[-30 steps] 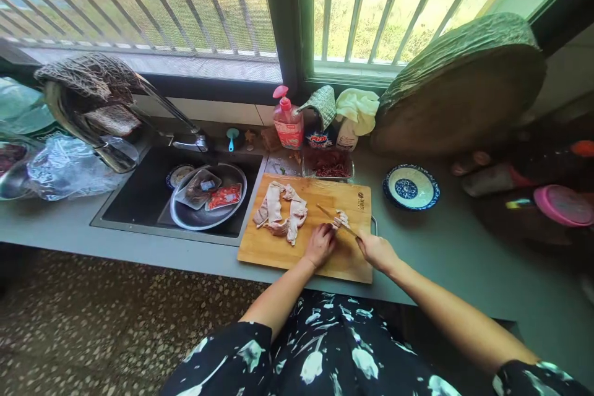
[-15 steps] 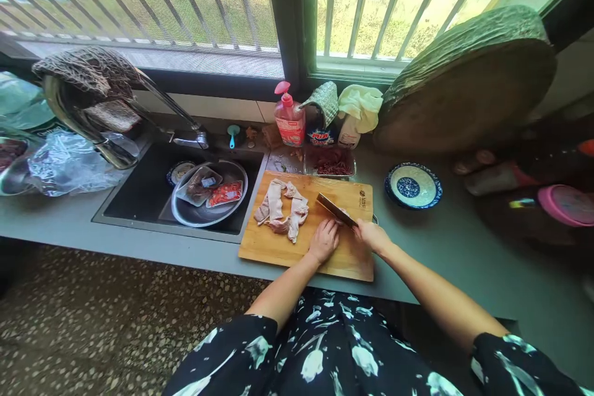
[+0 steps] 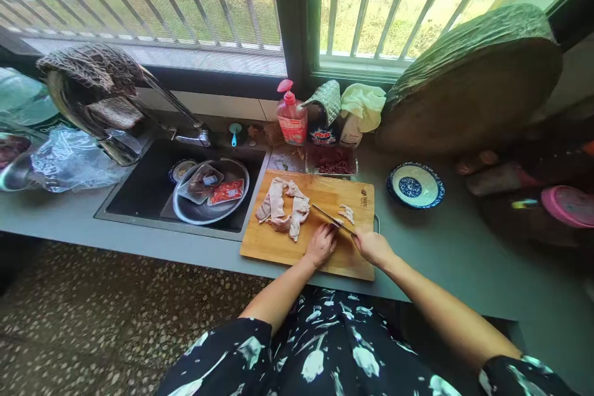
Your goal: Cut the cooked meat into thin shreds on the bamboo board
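Observation:
My right hand (image 3: 374,247) is closed around the handle of a kitchen knife (image 3: 330,217), whose blade points left and slightly away from me over the wooden cutting board (image 3: 273,250). Close below the blade, my left hand (image 3: 322,245) presses with curled fingers on a piece of pale raw meat (image 3: 340,221), mostly hidden by the fingers and blade. Thin cut slices of meat (image 3: 346,214) lie just beyond the knife. On the left half of the board rest larger strips of pale raw meat (image 3: 277,204).
To the left, a sink (image 3: 125,198) holds a metal bowl (image 3: 179,210) with packaged food. Behind the board stand a tray of dark red meat (image 3: 335,162) and a pink pump bottle (image 3: 292,120). A blue-rimmed plate (image 3: 411,187) sits on the right. A large round board (image 3: 468,93) leans by the window.
The blade has turned from showing its broad side to nearly edge-on. Cut slices beyond it now show. My left hand has shifted slightly left, staying beside the knife.

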Available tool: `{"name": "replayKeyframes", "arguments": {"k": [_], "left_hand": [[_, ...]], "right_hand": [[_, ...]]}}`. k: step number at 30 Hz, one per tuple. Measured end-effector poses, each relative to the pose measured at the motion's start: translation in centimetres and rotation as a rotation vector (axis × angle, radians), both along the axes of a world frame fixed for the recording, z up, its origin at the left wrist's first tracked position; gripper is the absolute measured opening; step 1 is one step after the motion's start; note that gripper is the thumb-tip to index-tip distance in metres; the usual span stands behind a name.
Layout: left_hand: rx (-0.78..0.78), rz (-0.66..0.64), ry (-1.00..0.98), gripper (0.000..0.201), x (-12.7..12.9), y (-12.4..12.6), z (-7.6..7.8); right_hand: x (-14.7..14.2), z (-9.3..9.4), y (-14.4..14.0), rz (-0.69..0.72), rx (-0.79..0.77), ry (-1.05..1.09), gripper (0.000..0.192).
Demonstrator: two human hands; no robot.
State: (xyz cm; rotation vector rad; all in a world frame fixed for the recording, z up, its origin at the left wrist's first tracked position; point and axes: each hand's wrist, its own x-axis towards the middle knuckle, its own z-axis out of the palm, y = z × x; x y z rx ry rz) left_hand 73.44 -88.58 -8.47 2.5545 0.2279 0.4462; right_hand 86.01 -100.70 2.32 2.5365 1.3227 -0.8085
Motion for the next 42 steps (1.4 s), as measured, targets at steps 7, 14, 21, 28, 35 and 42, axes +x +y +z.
{"name": "replayKeyframes", "arguments": {"k": [7, 14, 21, 28, 35, 42], "left_hand": [[-0.013, -0.042, -0.027, 0.037, 0.5, 0.0, -1.1], [-0.023, -0.031, -0.008, 0.032, 0.3, -0.1, -1.4], [-0.023, -0.028, -0.069, 0.038, 0.1, -0.3, -0.8], [-0.013, -0.011, -0.115, 0.034, 0.0, -0.2, -0.9], [-0.02, -0.002, -0.118, 0.029, 0.1, -0.2, -1.3], [-0.023, -0.025, -0.079, 0.028, 0.0, -0.2, -0.7]], "right_hand": [[0.0, 0.0, -2.9, 0.046, -0.035, 0.0, 0.026], [-0.9, -1.1, 0.7, 0.023, -0.048, -0.02, 0.022], [0.3, -1.6, -0.3, -0.045, -0.048, -0.026, 0.028], [-0.2, -0.8, -1.6, 0.08, 0.058, -0.075, 0.026], [-0.6, -0.7, -3.3, 0.14, -0.036, -0.048, 0.021], [-0.7, -1.5, 1.8, 0.09, -0.03, -0.013, 0.029]]}}
